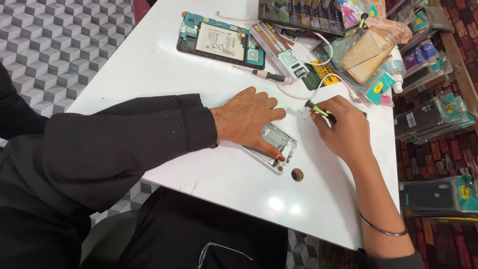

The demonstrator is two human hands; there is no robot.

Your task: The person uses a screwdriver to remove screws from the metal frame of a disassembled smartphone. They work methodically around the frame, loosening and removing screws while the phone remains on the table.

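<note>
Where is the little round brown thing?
In the head view, the round brown piece lies on the white table, just right of the silver phone frame.

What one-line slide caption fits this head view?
Left hand pins a silver phone frame on the white table; right hand grips a green-tipped screwdriver.

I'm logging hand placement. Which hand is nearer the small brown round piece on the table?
Left. The left hand presses the silver phone frame right beside the brown round piece; the right hand is farther up, holding a screwdriver.
</note>
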